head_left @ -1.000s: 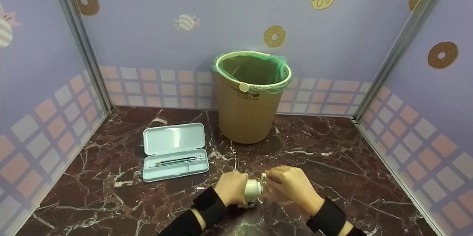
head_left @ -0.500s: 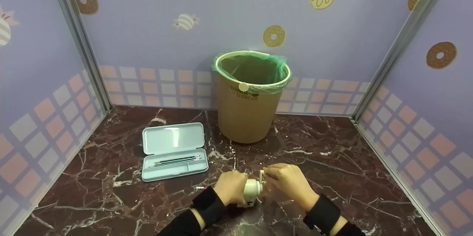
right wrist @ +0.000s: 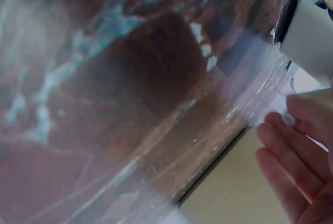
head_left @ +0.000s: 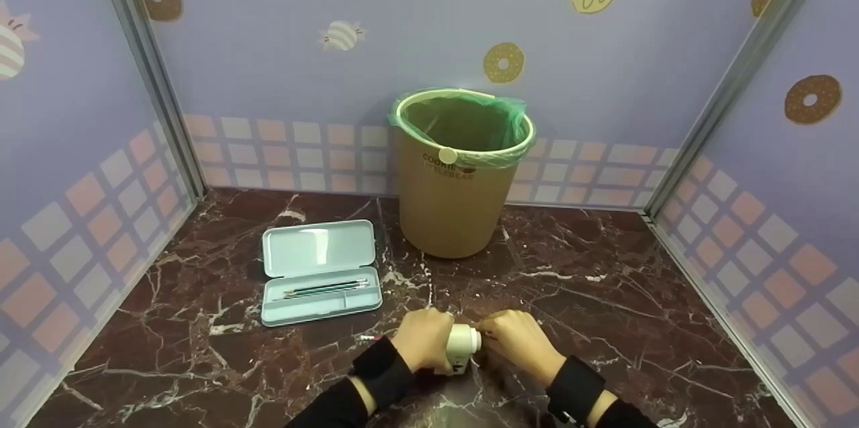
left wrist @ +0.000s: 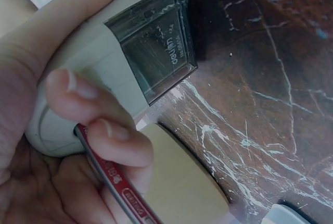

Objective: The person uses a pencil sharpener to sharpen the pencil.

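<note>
A white hand-crank pencil sharpener (head_left: 463,342) sits near the front of the table, gripped round its body by my left hand (head_left: 421,339). In the left wrist view, its see-through shavings drawer (left wrist: 158,47) faces outward. A red and dark pencil (left wrist: 117,179) has one end in the sharpener's hole, and the left fingers curl against it. The pencil's other end (head_left: 369,337) pokes out left of the hand in the head view. On the sharpener's right side my right hand (head_left: 520,337) pinches the small white crank knob (right wrist: 287,119) between thumb and fingertips.
Left of the hands lies an open light-blue pencil case (head_left: 321,307) with pencils inside. A tan trash bin (head_left: 453,213) with a green liner stands behind, near the back wall. Patterned walls (head_left: 268,66) enclose the dark marble-look table (head_left: 590,314) at the back and sides.
The crank has turned, carrying my right hand slightly up and then lower and closer to the sharpener. My left hand keeps its grip on the sharpener. The head view has shifted slightly.
</note>
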